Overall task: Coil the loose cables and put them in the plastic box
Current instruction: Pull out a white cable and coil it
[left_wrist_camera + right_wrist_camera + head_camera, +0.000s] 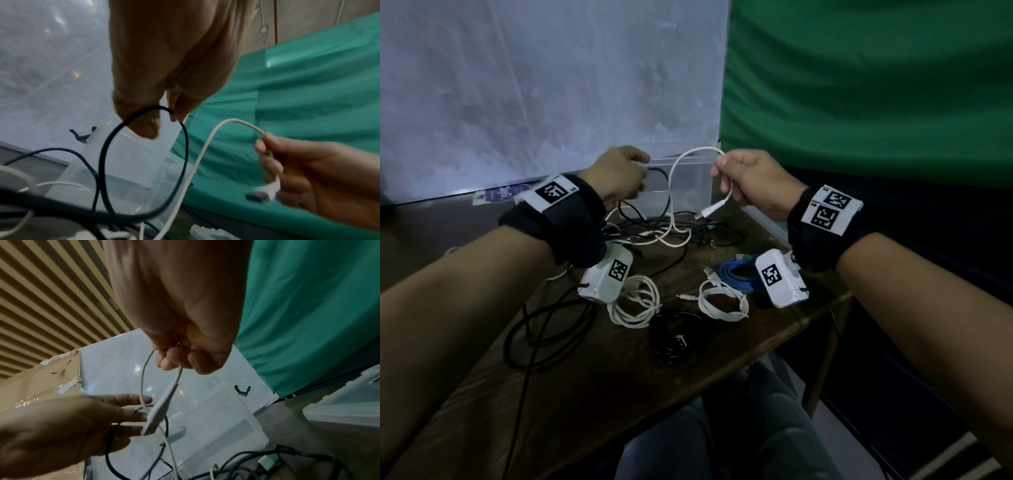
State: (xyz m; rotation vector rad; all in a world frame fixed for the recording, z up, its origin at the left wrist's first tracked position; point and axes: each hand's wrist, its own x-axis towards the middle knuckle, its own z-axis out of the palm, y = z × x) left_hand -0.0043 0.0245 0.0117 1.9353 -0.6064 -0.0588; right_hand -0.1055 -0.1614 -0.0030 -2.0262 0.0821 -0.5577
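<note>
My right hand (722, 171) grips a white cable (674, 171) close to its plug (710, 209), which dangles below the fist; in the right wrist view the cable (141, 386) arcs out of the curled fingers. My left hand (643, 171) pinches a loop of black cable (664, 178), seen clearly in the left wrist view as a black ring (107, 146) hanging from the fingertips. Both cables trail down into a tangle (671, 233) on the wooden table. The clear plastic box (688, 161) stands just behind both hands.
Coiled cables lie on the table (619, 377) nearer to me: two white coils (633, 305) (722, 301), a blue coil (739, 274) and a black coil (674, 339). A loose black cable (541, 329) sprawls at the left. The table's right edge (808, 318) is close.
</note>
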